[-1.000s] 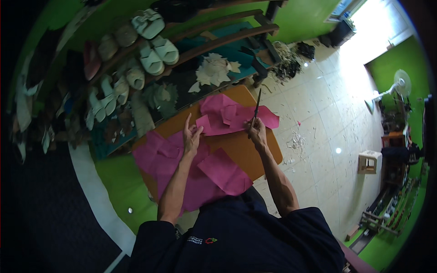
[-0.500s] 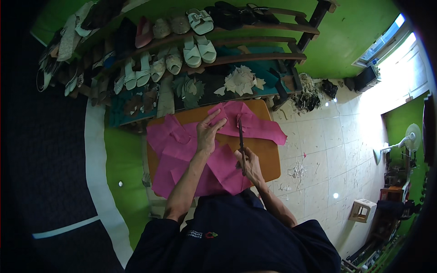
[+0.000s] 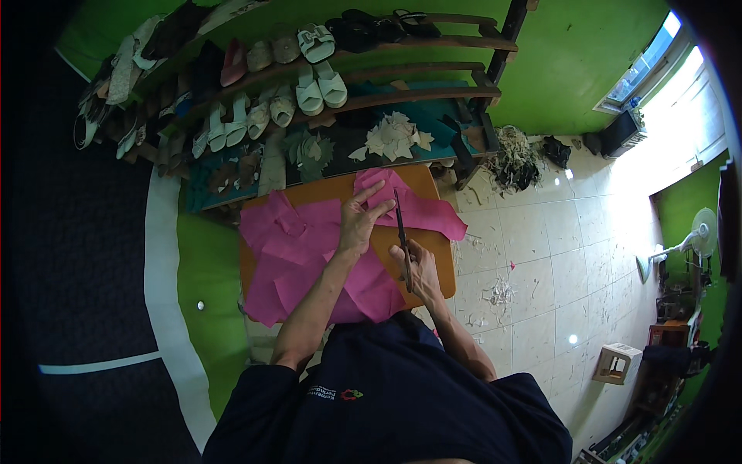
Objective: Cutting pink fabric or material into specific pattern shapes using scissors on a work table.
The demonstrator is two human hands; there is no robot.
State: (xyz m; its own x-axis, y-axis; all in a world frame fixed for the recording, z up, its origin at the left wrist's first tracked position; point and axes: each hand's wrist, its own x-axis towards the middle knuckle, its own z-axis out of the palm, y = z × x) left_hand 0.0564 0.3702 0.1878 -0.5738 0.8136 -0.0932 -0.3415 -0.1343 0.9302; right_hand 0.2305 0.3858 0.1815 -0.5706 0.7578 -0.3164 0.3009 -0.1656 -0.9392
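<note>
My right hand [image 3: 421, 272] grips a pair of long dark scissors [image 3: 401, 224], its blades pointing away from me. Their tips reach the edge of a pink sheet of material [image 3: 429, 213] at the far side of the small orange-brown table [image 3: 429, 255]. Beside the blades, my left hand [image 3: 357, 224] holds that sheet's left part, thumb and fingers at its edge. More pink pieces [image 3: 309, 263] overlap across the table's left half, under my left forearm. How far the blades are parted is too small to tell.
Behind the table stands a wooden rack [image 3: 433, 94] with several sandals and shoes, and cut scraps [image 3: 394, 138] on its lower shelf. Shavings [image 3: 501, 291] litter the tiled floor to the right. Farther right are a small stool [image 3: 616, 363] and a white fan [image 3: 702, 232].
The view has shifted slightly. The folded bit of pink sheet at the scissor tips no longer shows there, and the sheet lies smoother. Both hands keep their holds.
</note>
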